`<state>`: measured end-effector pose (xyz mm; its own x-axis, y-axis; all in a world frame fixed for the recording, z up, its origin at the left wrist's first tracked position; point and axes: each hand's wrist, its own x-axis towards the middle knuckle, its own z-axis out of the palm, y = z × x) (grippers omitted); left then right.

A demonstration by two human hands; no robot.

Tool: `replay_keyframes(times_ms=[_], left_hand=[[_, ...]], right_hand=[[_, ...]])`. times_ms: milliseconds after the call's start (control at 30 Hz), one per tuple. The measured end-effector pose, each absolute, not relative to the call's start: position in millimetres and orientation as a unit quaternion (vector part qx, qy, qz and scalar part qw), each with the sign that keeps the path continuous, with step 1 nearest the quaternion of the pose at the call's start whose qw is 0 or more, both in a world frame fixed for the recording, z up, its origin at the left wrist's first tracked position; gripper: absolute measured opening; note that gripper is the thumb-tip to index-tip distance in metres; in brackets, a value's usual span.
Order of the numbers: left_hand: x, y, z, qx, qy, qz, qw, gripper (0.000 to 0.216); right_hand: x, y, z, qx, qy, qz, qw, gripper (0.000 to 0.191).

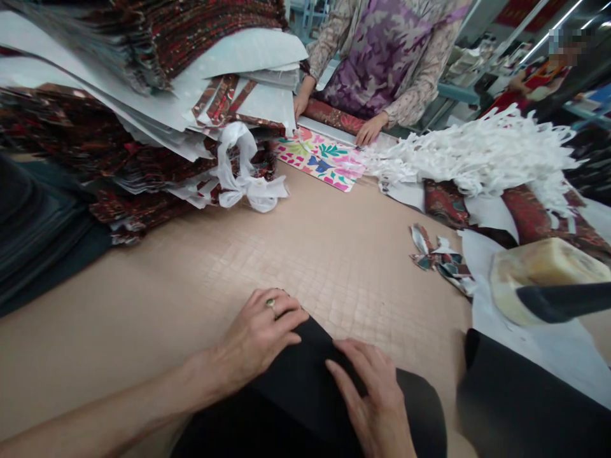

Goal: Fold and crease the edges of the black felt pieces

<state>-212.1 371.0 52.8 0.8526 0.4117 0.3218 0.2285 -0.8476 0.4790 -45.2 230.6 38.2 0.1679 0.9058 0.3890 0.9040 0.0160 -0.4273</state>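
A black sheet of material (305, 394) lies at the table's near edge, its far edge running between my hands. My left hand (265, 327), with a ring on one finger, curls its fingers over the sheet's upper left corner. Along that same edge, to the right, my right hand (375, 391) has its fingertips and thumb on the sheet, gripping the edge. Part of the sheet is hidden under my right hand and forearm. Whether it is one layer or folded, I cannot tell.
Tall stacks of patterned red-brown pieces (157, 146) stand at left. Across the table, a person's hand (372, 129) rests by a floral sheet (329, 162). At right are white strips (477, 152), scraps (442, 257), a yellowish block with a dark handle (534, 273) and more black material (529, 401).
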Motion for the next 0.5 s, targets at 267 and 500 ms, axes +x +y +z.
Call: replay_keyframes(times_ms=[267, 500], left_hand=[[-207.3, 380.3, 41.9, 0.954, 0.203, 0.087, 0.201, 0.013], [-225.0, 360.5, 55.2, 0.957, 0.107, 0.223, 0.149, 0.020]], right_hand=[[-42.3, 229.5, 20.0, -0.692, -0.672, -0.011, 0.264, 0.012], [-53.1, 234.3, 37.4, -0.718, -0.638, 0.021, 0.278, 0.023]])
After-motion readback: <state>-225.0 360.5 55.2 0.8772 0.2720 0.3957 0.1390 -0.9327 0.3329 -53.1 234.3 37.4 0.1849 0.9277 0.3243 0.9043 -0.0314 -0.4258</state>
